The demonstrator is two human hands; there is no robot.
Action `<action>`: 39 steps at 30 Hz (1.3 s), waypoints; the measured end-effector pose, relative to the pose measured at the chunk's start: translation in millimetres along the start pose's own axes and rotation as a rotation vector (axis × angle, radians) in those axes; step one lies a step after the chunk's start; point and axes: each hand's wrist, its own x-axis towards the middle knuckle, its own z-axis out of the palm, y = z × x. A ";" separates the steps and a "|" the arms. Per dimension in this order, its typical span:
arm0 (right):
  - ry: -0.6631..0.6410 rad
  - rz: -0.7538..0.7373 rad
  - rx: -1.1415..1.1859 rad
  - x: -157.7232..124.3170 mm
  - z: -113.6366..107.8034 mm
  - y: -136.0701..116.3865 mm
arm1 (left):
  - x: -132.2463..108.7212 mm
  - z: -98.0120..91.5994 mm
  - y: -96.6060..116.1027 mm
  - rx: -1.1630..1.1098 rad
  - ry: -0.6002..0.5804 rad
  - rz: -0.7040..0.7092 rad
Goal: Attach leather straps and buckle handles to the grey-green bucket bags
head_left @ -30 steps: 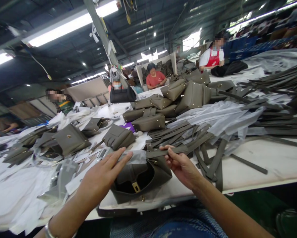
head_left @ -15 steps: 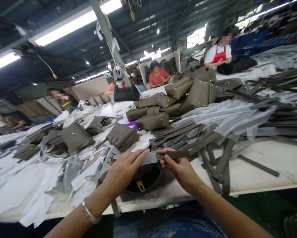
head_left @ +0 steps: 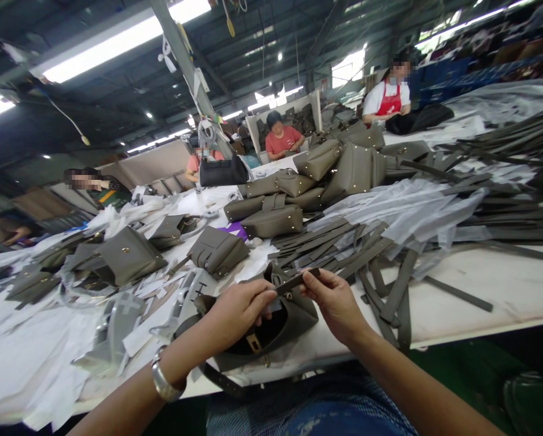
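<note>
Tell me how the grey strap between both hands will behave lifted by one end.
Likely semi-stiff: the strap spans straight between left hand and right hand. Probably light: fingertips alone hold it. Flat, so unlikely to roll.

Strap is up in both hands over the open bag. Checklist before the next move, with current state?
1. Strap gripped at both ends: ok. The left hand and right hand each pinch one end.
2. Strap free of the strap pile: ok. It is lifted, with the pile behind it.
3. Bag mouth open under the strap: ok. The gold clasp shows inside.
4. Bag seated securely on the table: cannot tell. It sits right at the near edge.
5. Condition of the strap ends: cannot tell. The fingers cover them.
</note>
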 end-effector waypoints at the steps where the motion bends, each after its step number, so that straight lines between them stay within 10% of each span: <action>1: -0.025 0.003 -0.045 -0.7 3.6 0.1 | 3.5 0.9 1.8 -0.071 -0.020 -0.016; 7: -0.110 -0.164 -0.390 3.9 2.9 -3.3 | 11.8 -9.4 -3.9 -0.364 -0.047 -0.105; 17: -0.318 -0.546 -1.100 27.8 0.9 5.1 | 3.7 -31.1 -2.2 -0.115 -0.039 -0.309; 39: -0.310 -0.584 -1.086 12.4 0.7 17.2 | 32.9 -40.0 8.0 0.107 -0.254 -0.259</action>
